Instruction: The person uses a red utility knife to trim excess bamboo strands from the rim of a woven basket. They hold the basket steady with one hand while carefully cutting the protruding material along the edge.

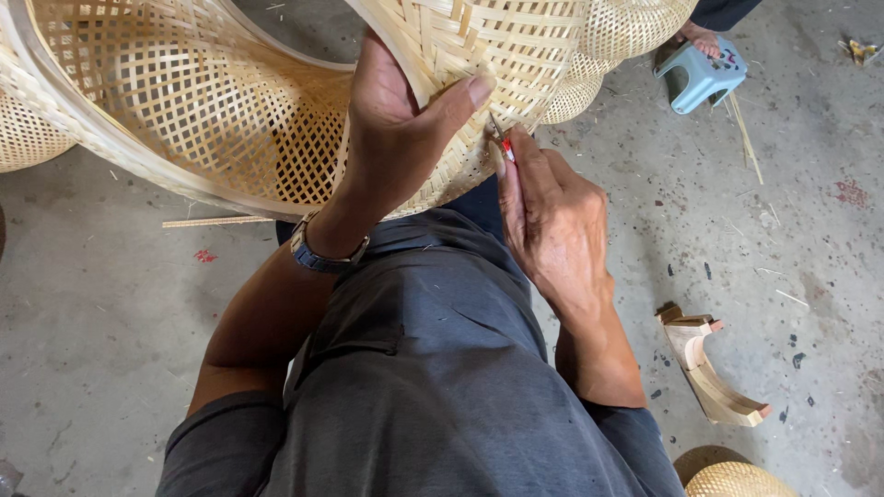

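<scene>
Now, my left hand (pixel 391 129) clamps woven bamboo basket (pixel 276 101) wall, thumb pressing weave. My right hand (pixel 548 221) pinches small red-handled tool (pixel 505 147) just beside thumb. Trimming or tucking a strand, I judge; next needs steady basket, fine tip control.

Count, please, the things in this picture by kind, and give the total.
Woven bamboo pieces in view: 5, one held by the left hand
Small red-handled tool in the right hand: 1
Plastic stool: 1
Curved wooden block: 1
Wristwatch: 1
Total: 9
</scene>
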